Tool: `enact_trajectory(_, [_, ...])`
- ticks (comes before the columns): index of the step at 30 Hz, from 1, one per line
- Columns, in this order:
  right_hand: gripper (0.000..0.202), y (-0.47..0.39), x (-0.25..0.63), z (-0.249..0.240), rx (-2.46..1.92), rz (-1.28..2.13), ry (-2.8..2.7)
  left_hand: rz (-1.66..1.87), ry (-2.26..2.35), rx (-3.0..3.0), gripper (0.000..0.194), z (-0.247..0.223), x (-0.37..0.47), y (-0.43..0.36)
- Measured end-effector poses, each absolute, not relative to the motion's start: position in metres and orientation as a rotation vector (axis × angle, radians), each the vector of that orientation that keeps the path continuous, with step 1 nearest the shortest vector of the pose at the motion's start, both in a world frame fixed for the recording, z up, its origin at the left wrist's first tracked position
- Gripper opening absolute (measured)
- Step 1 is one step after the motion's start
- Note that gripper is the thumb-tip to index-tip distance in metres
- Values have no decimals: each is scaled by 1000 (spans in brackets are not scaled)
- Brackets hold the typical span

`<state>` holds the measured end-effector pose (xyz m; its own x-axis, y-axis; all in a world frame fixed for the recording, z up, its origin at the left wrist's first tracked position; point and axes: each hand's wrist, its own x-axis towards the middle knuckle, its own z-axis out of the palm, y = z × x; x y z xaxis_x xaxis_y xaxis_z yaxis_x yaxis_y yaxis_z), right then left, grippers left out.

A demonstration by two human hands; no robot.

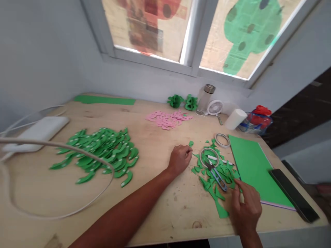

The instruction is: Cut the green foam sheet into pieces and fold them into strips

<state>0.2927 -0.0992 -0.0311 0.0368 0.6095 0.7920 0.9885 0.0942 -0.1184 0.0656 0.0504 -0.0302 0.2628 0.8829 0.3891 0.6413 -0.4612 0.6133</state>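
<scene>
My left hand (180, 159) rests on the wooden table with its fingers curled, beside the left edge of a pile of green paper scraps (227, 172); whether something small is in it is hidden. My right hand (247, 203) is at the lower right of that pile, thumb and forefinger apart, the forefinger touching or just over the scraps. On the scraps lie small blue-handled snips (218, 177), a roll of tape (209, 157) and a white pen (219, 159). Green paper sheets (254, 168) lie right of the pile.
Curved green pieces with white spots (103, 151) are heaped at left, under a looping cable (64, 146). Pink cutouts (168, 119), green paper flowers (175, 101), a glass bottle (204, 100) and a small fan (214, 107) stand or lie further back. A black phone (294, 194) lies right.
</scene>
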Motion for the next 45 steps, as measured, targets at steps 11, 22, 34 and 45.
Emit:
enact_trajectory(11, [25, -96, 298, -33, -1611, -705, -1597, 1047, 1452, 2546, 10, 4, 3, 40])
enact_trajectory(22, [35, -93, 302, -35, -1625, -677, -1578, 924, 1541, 2928, 19, -20, -116, -11])
enact_trajectory(34, [33, -92, 302, -34, -1642, -690, -1532, 986, 1971, 2531, 30, -23, -147, -5])
enact_trajectory(45, [28, -92, 305, -35, -1618, -700, -1573, 681, 2499, 1785, 41, -6, -244, 48])
